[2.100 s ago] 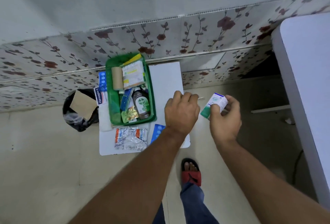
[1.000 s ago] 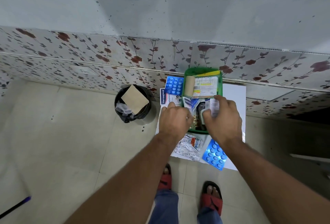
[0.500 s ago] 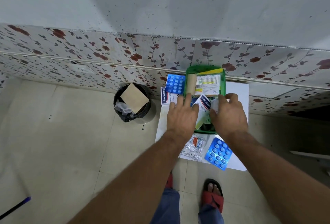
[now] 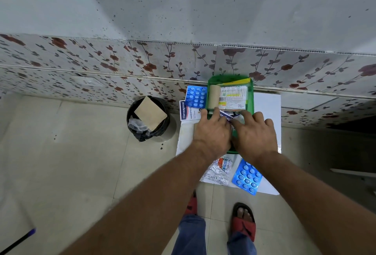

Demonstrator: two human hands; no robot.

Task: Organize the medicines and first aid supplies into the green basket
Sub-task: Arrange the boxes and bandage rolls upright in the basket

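Observation:
The green basket (image 4: pixel 250 84) stands on a small white tabletop (image 4: pixel 266 108) against the tiled wall. At its far end lie a beige bandage roll (image 4: pixel 213 97) and a cotton swab pack (image 4: pixel 234 96). My left hand (image 4: pixel 213 132) grips a blue-and-white Hansaplast box (image 4: pixel 224 116) low inside the basket. My right hand (image 4: pixel 254 132) lies beside it, fingers spread over the basket's contents. Outside the basket sit a second Hansaplast box (image 4: pixel 186 111), a blue blister pack (image 4: pixel 196 96), another blue blister pack (image 4: pixel 247 176) and a silver foil strip (image 4: pixel 219 170).
A black bin (image 4: pixel 147 119) holding a piece of cardboard stands on the floor left of the tabletop. The flowered wall rises just behind the basket. My feet in red sandals (image 4: pixel 244 221) are below the tabletop's near edge.
My right hand carried a small white-and-green box to the basket and no longer holds it. My left hand brought a Hansaplast box into the basket and pushed it lower. The view swung left.

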